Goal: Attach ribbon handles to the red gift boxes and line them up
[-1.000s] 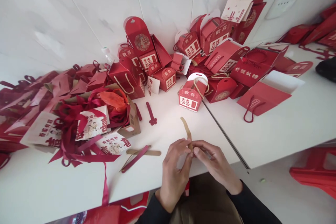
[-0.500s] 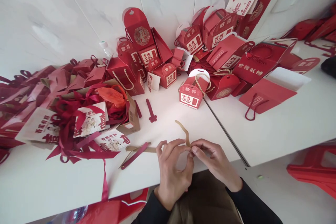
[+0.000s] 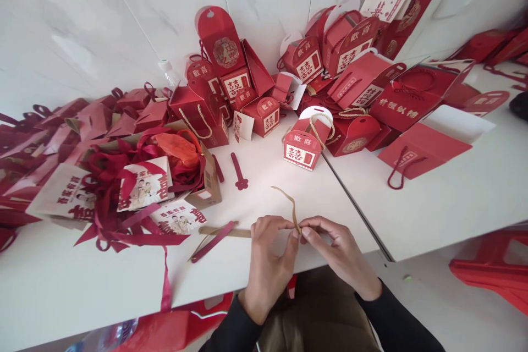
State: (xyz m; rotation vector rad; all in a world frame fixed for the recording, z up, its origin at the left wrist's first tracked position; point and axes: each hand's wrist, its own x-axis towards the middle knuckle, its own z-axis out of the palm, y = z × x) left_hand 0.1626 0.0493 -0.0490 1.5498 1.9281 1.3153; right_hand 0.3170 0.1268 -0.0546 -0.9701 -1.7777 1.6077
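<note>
A thin tan ribbon (image 3: 293, 204) is pinched between my left hand (image 3: 270, 261) and my right hand (image 3: 336, 253), just above the table's front edge. Its free end curves up and away over the white table. Both hands are closed, thumb against forefinger, with the fingertips nearly touching. What the ribbon does right between the fingertips is too small to make out. By my left hand lie a flat tan strip (image 3: 231, 232) and a dark red strip (image 3: 215, 241) crossing it. Farther off lies a red strip with a flower-shaped end (image 3: 239, 171).
A small red box with rope handle (image 3: 303, 146) stands beyond my hands. More red gift boxes (image 3: 264, 115) crowd the wall. At left, a cardboard box (image 3: 212, 187) overflows with red ribbons (image 3: 111, 209) and cards. A seam (image 3: 355, 203) divides the tables; a red stool (image 3: 490, 269) stands at right.
My left hand's fingers have curled in closer to the right fingertips. The ribbon's free end now leans a little more to the left and looks thinner. The view has shifted slightly.
</note>
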